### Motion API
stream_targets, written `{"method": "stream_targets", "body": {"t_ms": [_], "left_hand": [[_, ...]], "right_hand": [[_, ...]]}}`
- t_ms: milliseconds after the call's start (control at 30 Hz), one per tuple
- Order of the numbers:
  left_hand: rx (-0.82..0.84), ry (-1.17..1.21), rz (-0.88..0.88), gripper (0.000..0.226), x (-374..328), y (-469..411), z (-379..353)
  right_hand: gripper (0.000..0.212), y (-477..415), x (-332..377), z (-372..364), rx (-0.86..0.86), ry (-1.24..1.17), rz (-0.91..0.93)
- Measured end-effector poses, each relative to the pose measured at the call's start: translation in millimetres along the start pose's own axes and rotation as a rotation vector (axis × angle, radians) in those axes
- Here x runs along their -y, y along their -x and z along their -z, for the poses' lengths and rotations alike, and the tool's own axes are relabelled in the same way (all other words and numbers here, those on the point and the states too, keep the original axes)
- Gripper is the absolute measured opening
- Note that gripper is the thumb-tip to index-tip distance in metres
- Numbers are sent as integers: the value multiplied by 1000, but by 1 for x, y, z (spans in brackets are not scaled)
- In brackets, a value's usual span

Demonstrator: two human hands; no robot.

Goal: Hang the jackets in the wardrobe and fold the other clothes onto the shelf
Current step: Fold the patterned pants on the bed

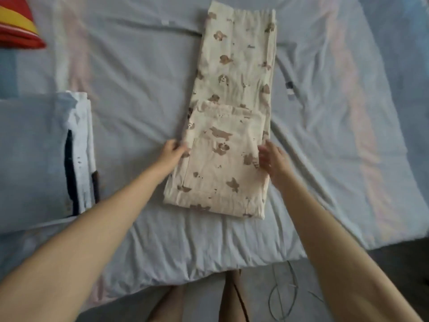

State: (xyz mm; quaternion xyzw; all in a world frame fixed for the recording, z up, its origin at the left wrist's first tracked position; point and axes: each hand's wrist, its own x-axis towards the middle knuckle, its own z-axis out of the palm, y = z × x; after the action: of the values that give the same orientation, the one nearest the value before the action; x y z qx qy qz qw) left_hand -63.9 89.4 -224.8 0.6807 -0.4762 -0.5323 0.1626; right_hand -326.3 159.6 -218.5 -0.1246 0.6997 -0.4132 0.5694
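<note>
cream pants [234, 94] with a brown dog print lie lengthwise in the middle of the bed [139, 89], on its pale blue sheet. their near end is folded up over the rest, so a double layer lies closest to the person. the left hand [173, 151] is at the left edge of that folded part, fingers curled onto the cloth and gripping it. the right hand [271, 156] is at the right edge, blurred, its fingers fairly straight and loose against the cloth, not clenched. a folded pile [46, 159] of pale blue, white and dark clothes sits on the bed to the left, apart from the pants. a red and yellow item [18, 22] lies at the far left corner. a thin cable [283, 296] loops on the floor by the bed.
</note>
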Motion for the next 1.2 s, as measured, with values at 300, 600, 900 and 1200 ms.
{"method": "stream_targets", "body": {"t_ms": [300, 600, 900, 1200], "left_hand": [[-21, -35, 43, 47, 111, 74, -6], [0, -37, 79, 20, 102, 65, -3], [-46, 14, 66, 12, 108, 76, -14], [-231, -503, -28, 46, 104, 88, -15]], "right_hand": [[29, 80, -103, -2, -244, 261, 188], [21, 68, -97, 4, -82, 512, 103], [19, 68, -117, -10, -304, 381, 93], [50, 86, -129, -29, -563, 841, 326]]}}
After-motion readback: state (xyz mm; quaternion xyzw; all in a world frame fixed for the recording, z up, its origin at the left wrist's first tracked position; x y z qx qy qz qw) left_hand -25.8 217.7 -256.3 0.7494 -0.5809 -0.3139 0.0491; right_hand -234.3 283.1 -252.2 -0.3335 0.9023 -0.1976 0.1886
